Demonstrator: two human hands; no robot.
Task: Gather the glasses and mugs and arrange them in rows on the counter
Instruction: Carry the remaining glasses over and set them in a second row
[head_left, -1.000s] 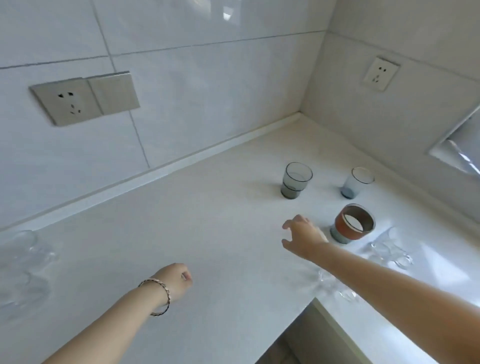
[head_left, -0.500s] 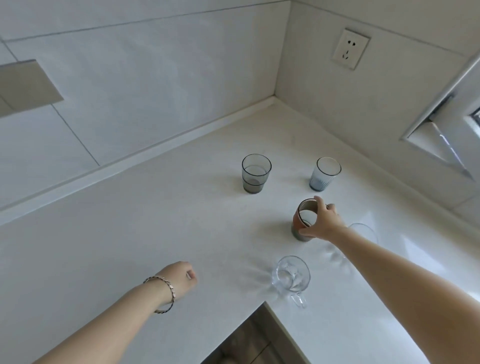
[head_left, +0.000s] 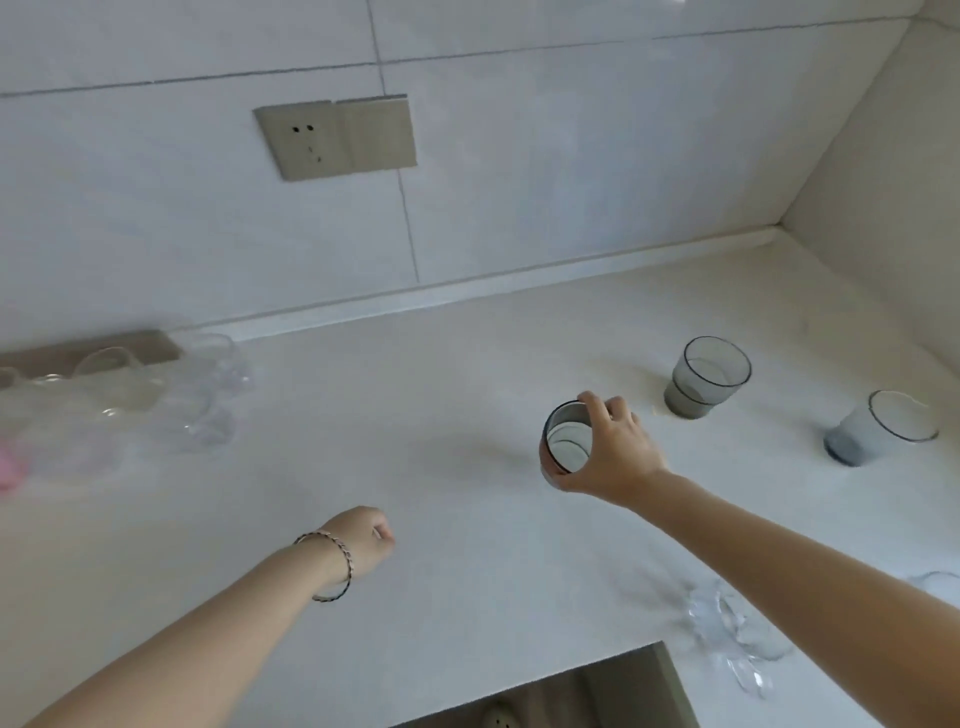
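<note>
My right hand (head_left: 618, 449) grips a reddish-brown tumbler (head_left: 566, 441) by its side and holds it above the middle of the white counter (head_left: 441, 374). A grey tumbler (head_left: 706, 376) stands behind it to the right. Further right stands a blue tumbler (head_left: 878, 428). A clear glass mug (head_left: 732, 639) sits near the counter's front edge under my right forearm. Several clear glasses and mugs (head_left: 156, 395) are grouped at the far left. My left hand (head_left: 363, 538), fingers curled and holding nothing, hovers over the front of the counter.
Tiled walls meet in a corner at the back right. A beige socket plate (head_left: 335, 136) is on the back wall. A cut-out in the counter's front edge (head_left: 571, 691) opens to the floor. Another clear glass rim (head_left: 940, 582) shows at the right edge.
My right hand closed on the reddish-brown tumbler, lifted it and carried it left. The view swung left, bringing the group of clear glasses into sight. My left hand stayed curled.
</note>
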